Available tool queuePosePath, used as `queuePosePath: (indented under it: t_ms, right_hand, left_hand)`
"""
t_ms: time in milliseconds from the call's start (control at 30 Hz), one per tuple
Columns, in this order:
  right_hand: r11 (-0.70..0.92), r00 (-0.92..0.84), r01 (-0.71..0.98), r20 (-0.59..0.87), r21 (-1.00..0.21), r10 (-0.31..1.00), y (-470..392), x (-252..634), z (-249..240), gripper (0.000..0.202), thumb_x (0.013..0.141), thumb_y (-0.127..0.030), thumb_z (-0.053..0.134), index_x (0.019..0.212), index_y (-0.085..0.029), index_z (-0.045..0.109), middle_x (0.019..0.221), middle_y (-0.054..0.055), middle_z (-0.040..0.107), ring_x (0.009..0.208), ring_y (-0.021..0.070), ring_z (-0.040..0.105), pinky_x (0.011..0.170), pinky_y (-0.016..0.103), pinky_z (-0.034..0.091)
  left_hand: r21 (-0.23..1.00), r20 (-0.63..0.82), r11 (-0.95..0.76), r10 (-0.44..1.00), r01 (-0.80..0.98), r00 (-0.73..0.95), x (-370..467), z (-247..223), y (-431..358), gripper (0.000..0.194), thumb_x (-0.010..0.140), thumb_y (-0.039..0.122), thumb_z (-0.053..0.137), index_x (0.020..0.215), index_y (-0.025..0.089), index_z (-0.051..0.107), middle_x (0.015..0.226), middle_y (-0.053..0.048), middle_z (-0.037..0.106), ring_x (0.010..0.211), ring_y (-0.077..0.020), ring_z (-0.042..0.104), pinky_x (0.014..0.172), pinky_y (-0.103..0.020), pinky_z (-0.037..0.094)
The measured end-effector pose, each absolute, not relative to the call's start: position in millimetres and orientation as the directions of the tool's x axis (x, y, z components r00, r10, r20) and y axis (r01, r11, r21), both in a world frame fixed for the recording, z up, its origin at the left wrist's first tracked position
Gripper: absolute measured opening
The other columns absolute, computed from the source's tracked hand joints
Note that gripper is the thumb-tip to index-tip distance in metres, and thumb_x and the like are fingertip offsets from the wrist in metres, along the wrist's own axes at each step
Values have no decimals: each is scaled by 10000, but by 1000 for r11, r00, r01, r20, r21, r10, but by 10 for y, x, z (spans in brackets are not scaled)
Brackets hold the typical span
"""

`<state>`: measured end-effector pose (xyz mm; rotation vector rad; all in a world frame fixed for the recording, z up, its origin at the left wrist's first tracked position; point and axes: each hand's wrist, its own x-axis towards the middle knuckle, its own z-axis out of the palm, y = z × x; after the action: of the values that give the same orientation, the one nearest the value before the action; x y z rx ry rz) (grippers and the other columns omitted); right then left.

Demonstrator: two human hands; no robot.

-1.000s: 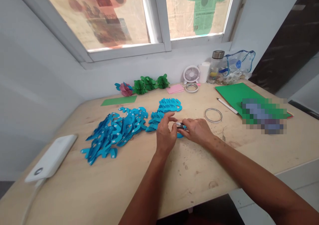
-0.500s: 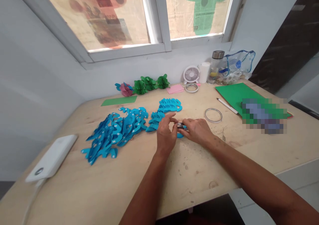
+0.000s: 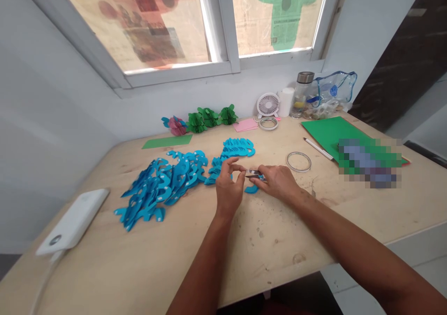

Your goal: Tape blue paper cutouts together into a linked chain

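My right hand (image 3: 277,181) grips a small tool with dark and silvery parts (image 3: 253,173), perhaps small scissors; its kind is not clear. The tool points left toward my left hand (image 3: 228,187). Thumb and forefinger of that hand are pinched by the tool's tip, and whatever they hold is too small to make out. Just under the tool lies a curved blue paper piece (image 3: 251,190) on the table. Folded blue paper strips (image 3: 214,171) sit behind my left hand, with another folded blue stack (image 3: 239,146) farther back.
A heap of blue paper cutouts with white squares (image 3: 167,180) spreads to the left. A white power bank (image 3: 73,219) with a cable lies at the left edge. Tape rings (image 3: 299,162), a white pen (image 3: 318,148) and green sheets (image 3: 326,129) are to the right. A fan (image 3: 268,104) and bottle (image 3: 302,94) stand behind.
My left hand has shifted slightly left, away from my right hand. More of the tool and of the blue piece below now shows. My right hand has barely moved.
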<state>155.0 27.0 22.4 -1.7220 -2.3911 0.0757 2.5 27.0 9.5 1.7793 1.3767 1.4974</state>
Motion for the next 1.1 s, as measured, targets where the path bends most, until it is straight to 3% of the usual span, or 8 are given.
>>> queuePosePath:
  t_ms: [167,400,567,867,1100]
  right_hand:
    - [245,-230,961,117,-128,966,328,1642,239,411,867,-538,377,947,-193,587,906,81,696,790,195,636,563,252,305]
    - [221,-207,966,106,-132,973,341,1680,252,409,870,-539,368,937,-205,596,901,61,697,808,189,628,561,250,297]
    - [139,-128,985,110,-98,986,365,1727,280,418,870,-534,365,945,-201,608,894,83,693,795,202,625,561,257,305]
    - [-158,166,983,99,-90,981,529,2081,323,435,858,-523,350,945,-204,633,879,113,689,822,263,632,546,275,334]
    - [-230,231,969,6,-88,973,602,2268,259,396,841,-449,374,946,-197,661,921,140,689,868,288,631,583,311,378]
  left_hand:
    - [942,324,-298,928,153,-183,15,35,325,395,695,172,609,1075,177,500,777,-16,643,777,-155,633,777,-318,474]
    - [967,214,-236,957,-95,-195,43,20,345,499,645,167,649,1118,180,491,766,-13,649,724,-123,620,725,-266,474]
    - [968,191,-218,962,-127,-196,56,37,331,525,633,202,668,1124,184,484,748,-2,637,724,-125,619,731,-271,470]
    - [968,169,-199,968,-154,-188,53,14,346,518,628,183,661,1114,186,482,730,12,625,716,-119,616,743,-272,474]
    - [966,140,-175,974,-192,-180,80,24,334,535,611,165,673,1113,188,490,713,23,618,693,-112,609,729,-267,478]
